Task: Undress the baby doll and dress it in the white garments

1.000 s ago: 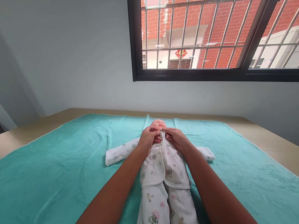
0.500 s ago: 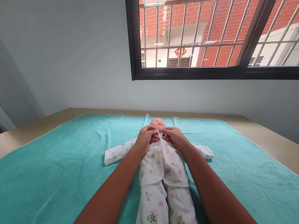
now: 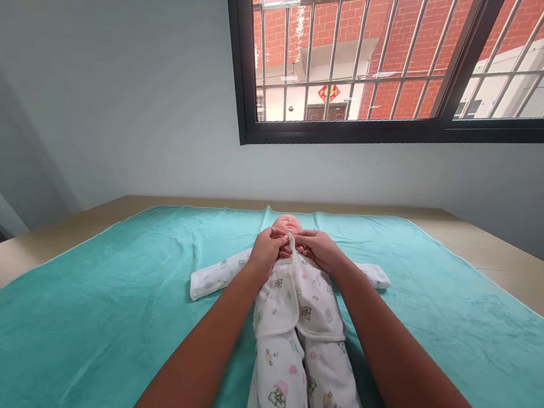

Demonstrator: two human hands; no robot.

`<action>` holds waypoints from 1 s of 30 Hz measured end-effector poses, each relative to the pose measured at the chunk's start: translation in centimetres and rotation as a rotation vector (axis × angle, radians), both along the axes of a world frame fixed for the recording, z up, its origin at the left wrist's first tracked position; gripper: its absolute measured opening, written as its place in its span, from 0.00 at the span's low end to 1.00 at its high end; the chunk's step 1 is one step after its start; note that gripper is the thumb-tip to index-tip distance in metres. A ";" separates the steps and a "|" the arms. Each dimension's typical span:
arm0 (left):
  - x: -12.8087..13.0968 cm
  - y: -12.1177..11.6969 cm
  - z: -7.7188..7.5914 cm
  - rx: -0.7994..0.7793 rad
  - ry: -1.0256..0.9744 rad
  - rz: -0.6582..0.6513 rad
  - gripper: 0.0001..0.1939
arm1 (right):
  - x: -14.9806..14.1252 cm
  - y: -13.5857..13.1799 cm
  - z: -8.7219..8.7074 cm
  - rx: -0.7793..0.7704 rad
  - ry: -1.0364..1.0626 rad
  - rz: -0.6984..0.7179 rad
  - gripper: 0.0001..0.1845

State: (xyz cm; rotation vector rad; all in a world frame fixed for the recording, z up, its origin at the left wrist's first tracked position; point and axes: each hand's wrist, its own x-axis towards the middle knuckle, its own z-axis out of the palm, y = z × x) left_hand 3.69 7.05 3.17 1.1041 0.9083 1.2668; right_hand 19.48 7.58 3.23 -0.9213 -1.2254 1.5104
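A baby doll [image 3: 288, 223] lies on its back on a teal blanket [image 3: 94, 329], dressed in a white printed romper [image 3: 296, 332] with both sleeves stretched sideways. My left hand [image 3: 267, 251] and my right hand [image 3: 320, 249] meet at the doll's neck. Both pinch the two front edges of the romper's collar, fingers closed on the cloth. My forearms run along either side of the doll's body. The doll's head shows just beyond my fingers.
The blanket covers a tan bed or platform [image 3: 515, 268] whose bare edge shows at the right and far left. A grey wall [image 3: 144, 114] rises behind, with a black-framed barred window [image 3: 382, 54] looking onto red brick.
My hands have stayed at the doll's collar, with only small finger shifts. The view has tilted slightly.
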 end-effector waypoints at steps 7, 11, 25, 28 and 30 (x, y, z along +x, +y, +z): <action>-0.2 -0.3 0.4 -0.019 0.034 0.002 0.08 | 0.0 -0.2 0.5 0.075 -0.158 -0.005 0.11; -0.3 -0.3 0.4 0.000 0.065 0.009 0.16 | -0.1 -0.1 0.7 0.135 -0.312 -0.015 0.13; -0.1 -0.1 0.1 0.008 0.019 0.018 0.09 | -0.1 -0.3 0.5 0.106 -0.214 -0.030 0.13; 0.0 -0.2 0.3 -0.020 0.027 0.047 0.10 | -0.2 -0.2 0.5 0.099 -0.203 -0.059 0.13; 0.1 -0.3 0.4 -0.027 0.031 0.065 0.10 | -0.3 -0.2 0.5 0.097 -0.196 -0.069 0.14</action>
